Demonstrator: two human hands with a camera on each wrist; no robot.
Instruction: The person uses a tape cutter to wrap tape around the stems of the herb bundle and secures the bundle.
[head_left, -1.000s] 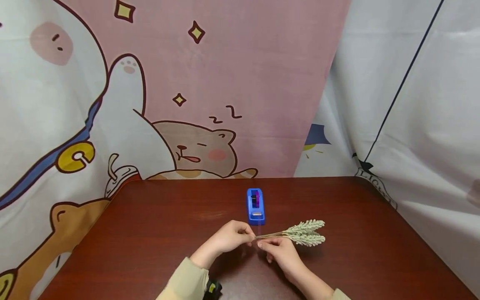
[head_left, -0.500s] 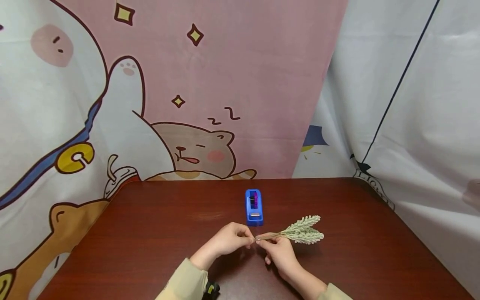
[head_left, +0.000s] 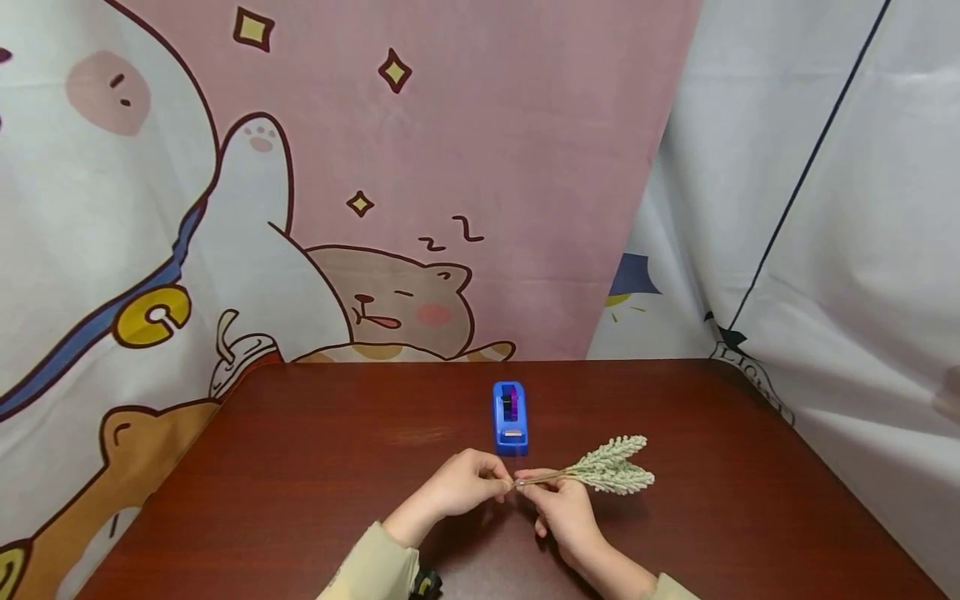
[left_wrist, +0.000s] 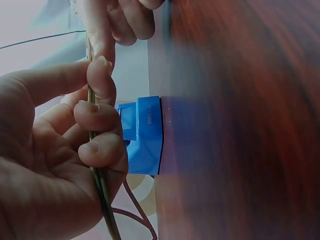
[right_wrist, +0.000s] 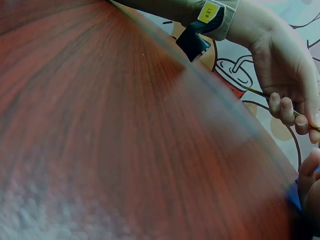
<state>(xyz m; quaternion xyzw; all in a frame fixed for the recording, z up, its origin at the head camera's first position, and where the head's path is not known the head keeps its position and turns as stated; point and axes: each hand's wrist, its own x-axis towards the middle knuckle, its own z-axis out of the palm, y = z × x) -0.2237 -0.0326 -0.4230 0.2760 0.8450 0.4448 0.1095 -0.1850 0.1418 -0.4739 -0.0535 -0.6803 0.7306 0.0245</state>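
A small bunch of pale green artificial flower sprigs (head_left: 611, 468) lies across both hands in the head view, heads pointing right. My left hand (head_left: 467, 483) grips the thin stems near their lower ends. In the left wrist view, the left hand's (left_wrist: 45, 160) fingers curl round the stems (left_wrist: 100, 185), which run down past the palm. My right hand (head_left: 562, 510) pinches the stems just right of the left fingertips, where a small shiny spot shows. Directly beyond the hands stands a blue tape dispenser (head_left: 511, 437) with a purple core.
The dark red-brown wooden table (head_left: 315, 467) extends around the hands. Behind it hangs a pink and white cartoon cloth (head_left: 525, 167), with a white cloth (head_left: 840, 250) along the right side. A black wrist strap (right_wrist: 195, 42) circles the left wrist.
My right thumb and fingers have come up onto the stems from just below them. The purple-tinted strip seen between dispenser and hands earlier is now barely visible. The left hand keeps its grip.
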